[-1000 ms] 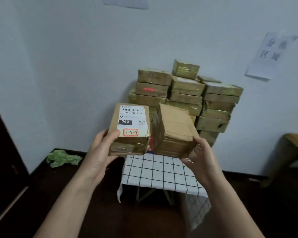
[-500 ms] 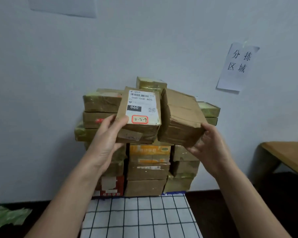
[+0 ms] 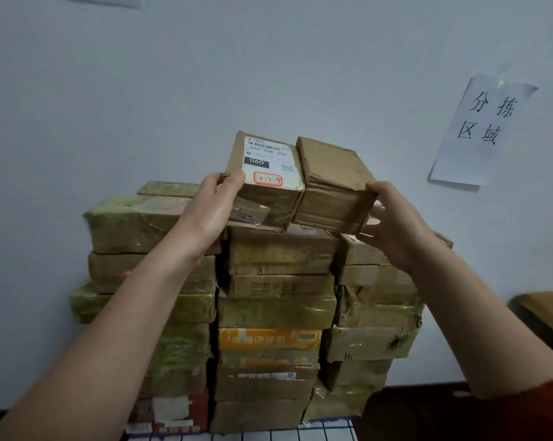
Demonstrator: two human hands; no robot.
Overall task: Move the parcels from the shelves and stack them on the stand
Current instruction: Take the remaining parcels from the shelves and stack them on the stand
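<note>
- The labelled parcel (image 3: 265,179) and the plain parcel (image 3: 332,186) sit side by side, touching along their inner faces. They are right over the top of the middle column of the stack (image 3: 275,310). I cannot tell whether their undersides rest on it yet.
- My left grip (image 3: 209,211) pinches the labelled parcel's near left corner, thumb on top by the label. My right grip (image 3: 399,230) curls round the plain parcel's near right corner.
- What worries me: each parcel is held at one outer corner only. If I ease the inward squeeze before both are seated, I judge the pair will sag at the seam and fall.
- The plain parcel hangs partly over the joint between the middle and right columns, so it could tip once I let go.
- The stack is tall and its columns are uneven. A shove while setting down could shift the upper boxes.
- Both parcels are tipped towards me. The label faces up and back at me, and its long axis seems to run from me to the wall. The plain parcel is twisted a little, one corner nearest my right grip.
- The stack stands on a checked cloth (image 3: 316,436), with a paper sign (image 3: 482,128) on the wall.
</note>
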